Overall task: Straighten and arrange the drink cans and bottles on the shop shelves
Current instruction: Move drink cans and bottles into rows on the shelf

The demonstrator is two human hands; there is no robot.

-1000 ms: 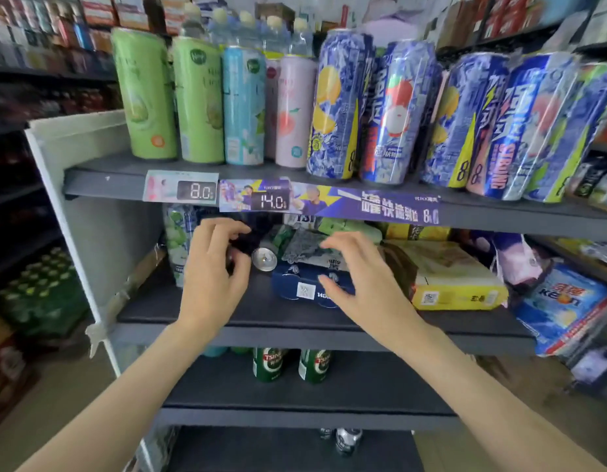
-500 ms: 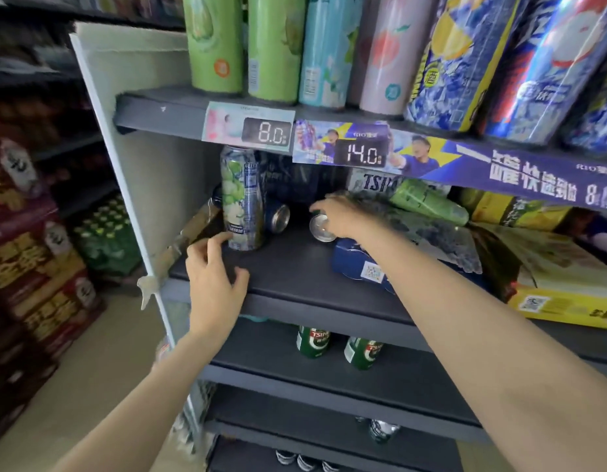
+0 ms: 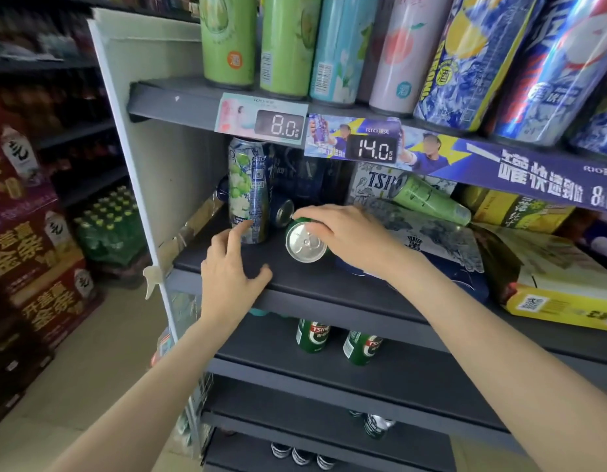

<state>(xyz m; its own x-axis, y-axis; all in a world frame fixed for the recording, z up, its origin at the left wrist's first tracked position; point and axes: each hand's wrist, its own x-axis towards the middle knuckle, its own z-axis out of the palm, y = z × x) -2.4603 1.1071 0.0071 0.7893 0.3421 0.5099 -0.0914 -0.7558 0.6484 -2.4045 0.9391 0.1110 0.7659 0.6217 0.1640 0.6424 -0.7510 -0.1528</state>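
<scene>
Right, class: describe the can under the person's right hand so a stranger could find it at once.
Start at the 14.0 price tag. On the shelf just below lies a green can on its side, silver top facing you. The neighbouring blue can stands upright.

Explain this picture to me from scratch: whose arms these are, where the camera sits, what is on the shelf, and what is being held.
There is no machine here. A person wears a wide-angle camera on the head, so you look forward and down along their own bare arms at a shop shelf.

The right hand has its grip on a green can lying on its side, its silver top facing you. The left hand is open and holds nothing; its fingertips reach toward an upright blue and green can at the left of the middle shelf.

Behind them another can lies on its side, and a light green can lies tipped on top of packaged goods. Tall cans stand in a row on the shelf above, over price tags reading 8.0 and 14.0. Two green cans stand on the shelf below.
</scene>
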